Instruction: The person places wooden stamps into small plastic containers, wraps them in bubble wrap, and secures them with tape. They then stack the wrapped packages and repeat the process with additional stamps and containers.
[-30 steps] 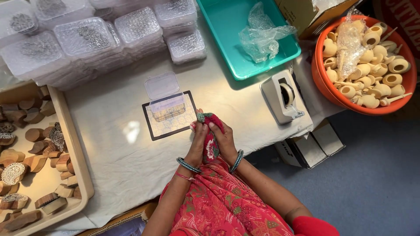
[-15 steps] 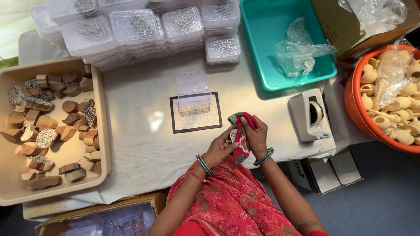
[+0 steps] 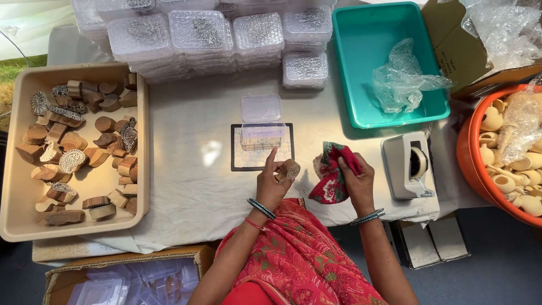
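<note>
My left hand holds a small carved wooden stamp block just below a black-framed pad on the white table cover. An open clear plastic box lies on that pad. My right hand grips a red and green cloth a little to the right of the block. The two hands are apart, with bangles on both wrists.
A beige tray of carved wooden blocks sits at the left. Stacks of clear plastic boxes line the back. A teal bin with crumpled plastic, a tape dispenser and an orange tub of small clay pots stand at the right.
My hands were together around the cloth; now they have separated, the left holding the wooden block, the right keeping the cloth. The view has shifted slightly.
</note>
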